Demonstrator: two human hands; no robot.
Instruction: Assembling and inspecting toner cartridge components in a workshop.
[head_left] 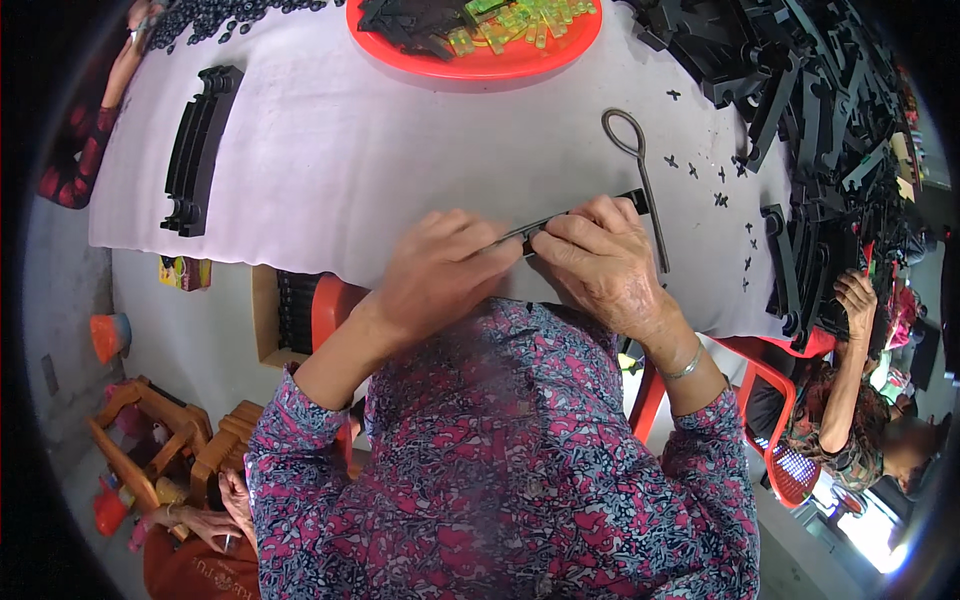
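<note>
While white-covered surface is carrying heaped black plastic parts and red tray, right hand is gripping black bar at near edge; blurred left hand is touching bar's left end, grip unclear; looped metal rod is lying alongside, black crosses farther right.

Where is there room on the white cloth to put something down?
The biggest bare patch is between the long black piece, red tray and left hand. Another is between the tray and looped rod. It's crowded right, with heaped black parts and little crosses, and top left, with small dark pieces.
</note>
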